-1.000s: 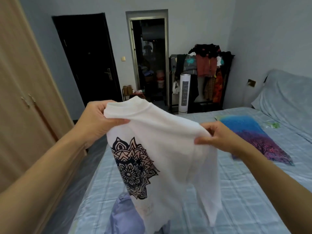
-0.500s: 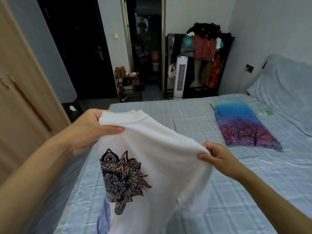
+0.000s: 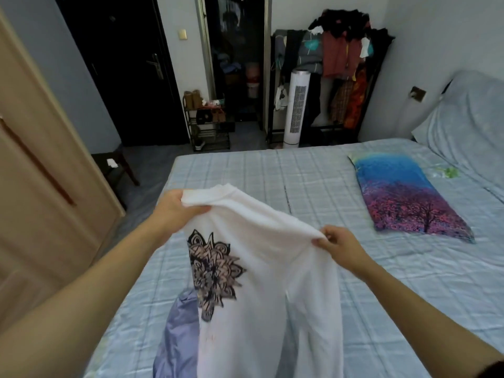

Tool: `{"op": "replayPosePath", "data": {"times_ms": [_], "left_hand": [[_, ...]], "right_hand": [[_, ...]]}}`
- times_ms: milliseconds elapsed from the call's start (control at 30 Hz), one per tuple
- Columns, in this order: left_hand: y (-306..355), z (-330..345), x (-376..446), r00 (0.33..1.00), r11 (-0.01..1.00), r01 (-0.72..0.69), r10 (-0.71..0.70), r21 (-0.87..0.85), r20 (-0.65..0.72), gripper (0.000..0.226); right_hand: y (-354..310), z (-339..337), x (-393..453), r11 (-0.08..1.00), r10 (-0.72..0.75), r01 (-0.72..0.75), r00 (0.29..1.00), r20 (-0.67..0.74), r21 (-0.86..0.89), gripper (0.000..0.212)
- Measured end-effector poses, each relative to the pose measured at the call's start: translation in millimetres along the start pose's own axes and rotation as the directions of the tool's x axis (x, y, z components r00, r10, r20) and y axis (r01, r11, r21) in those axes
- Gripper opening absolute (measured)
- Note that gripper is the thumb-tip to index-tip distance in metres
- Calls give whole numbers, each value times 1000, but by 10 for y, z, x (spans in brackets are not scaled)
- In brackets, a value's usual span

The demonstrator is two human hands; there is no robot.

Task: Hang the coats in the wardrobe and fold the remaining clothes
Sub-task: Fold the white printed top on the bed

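I hold a white T-shirt (image 3: 267,268) with a black mandala print up over the bed (image 3: 313,181). My left hand (image 3: 174,211) grips its top edge on the left. My right hand (image 3: 341,246) pinches the top edge on the right. The shirt hangs down from both hands toward the bottom of the view. A lilac-blue garment (image 3: 177,331) lies on the bed under it, partly hidden. A folded blue and pink tree-print garment (image 3: 403,197) lies flat on the bed at the right. The beige wardrobe (image 3: 41,173) stands shut at the left.
A clothes rack (image 3: 341,55) loaded with garments and a white tower fan (image 3: 296,107) stand beyond the bed's far edge. A shoe rack (image 3: 207,121) sits by the open doorway. A dark stool (image 3: 117,165) stands between wardrobe and bed. A pillow (image 3: 469,121) lies at the right.
The shirt and both hands have come down toward the bed, and my view has tipped downward. Both grips on the shirt's top edge are unchanged.
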State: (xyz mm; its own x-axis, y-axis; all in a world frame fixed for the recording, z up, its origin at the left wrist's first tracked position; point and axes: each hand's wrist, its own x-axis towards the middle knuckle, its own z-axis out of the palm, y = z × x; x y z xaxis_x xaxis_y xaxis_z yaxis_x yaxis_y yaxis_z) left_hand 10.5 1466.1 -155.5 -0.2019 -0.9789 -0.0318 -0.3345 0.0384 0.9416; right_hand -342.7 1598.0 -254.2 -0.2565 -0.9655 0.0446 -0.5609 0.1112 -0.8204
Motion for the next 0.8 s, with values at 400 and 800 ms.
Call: {"op": "replayPosePath", "data": {"times_ms": [400,800], "left_hand": [[575,-240,-61,942,944,-327,324,31,85,26],[-1171,367,-1373,861,917,-302,144,261,489,25]], "right_hand": [[-703,-922,522,895,-429,397,891,-147,-204,14],[949,42,-971,856,-86,279,907,412,-435,14]]}}
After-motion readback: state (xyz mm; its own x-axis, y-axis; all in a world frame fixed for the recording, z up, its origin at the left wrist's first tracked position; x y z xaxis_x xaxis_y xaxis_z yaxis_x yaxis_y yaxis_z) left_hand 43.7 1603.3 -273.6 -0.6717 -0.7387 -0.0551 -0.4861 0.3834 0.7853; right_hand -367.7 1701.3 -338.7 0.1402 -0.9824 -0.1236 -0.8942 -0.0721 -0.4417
